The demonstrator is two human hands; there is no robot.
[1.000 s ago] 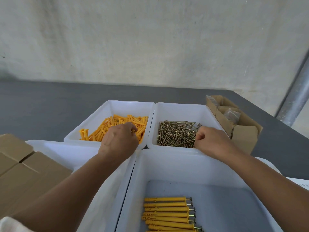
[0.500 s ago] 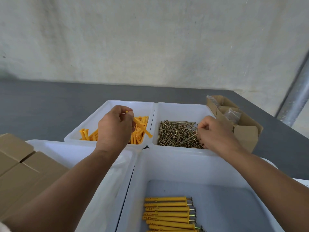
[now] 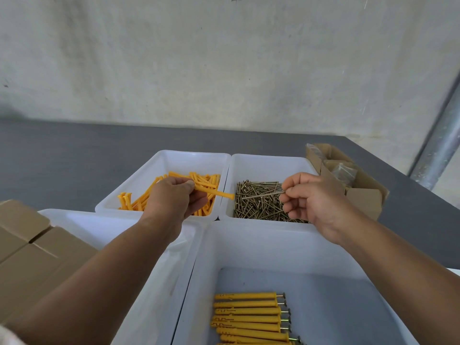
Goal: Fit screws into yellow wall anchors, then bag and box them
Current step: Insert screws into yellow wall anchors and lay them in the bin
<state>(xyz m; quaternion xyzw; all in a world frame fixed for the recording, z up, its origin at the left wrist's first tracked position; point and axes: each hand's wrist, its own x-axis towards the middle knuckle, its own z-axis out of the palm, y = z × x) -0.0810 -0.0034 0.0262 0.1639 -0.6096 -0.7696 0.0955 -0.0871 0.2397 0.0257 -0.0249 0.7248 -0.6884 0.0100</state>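
Since a moment ago both hands have risen and turned inward. The left hand (image 3: 174, 197) pinches a yellow anchor (image 3: 220, 193) and the right hand (image 3: 313, 197) pinches a screw (image 3: 261, 195), tips nearly meeting mid-frame. The nearest bin (image 3: 249, 235), bottom centre, holds assembled anchors (image 3: 249, 312). Behind it lie loose anchors (image 3: 206, 180) left and loose screws (image 3: 258, 210) right.

Left hand (image 3: 174, 199) and right hand (image 3: 315, 199) each pinch, held forward.

Grey table (image 3: 74, 150), pale wall (image 3: 224, 58), metal pipe (image 3: 440, 145)
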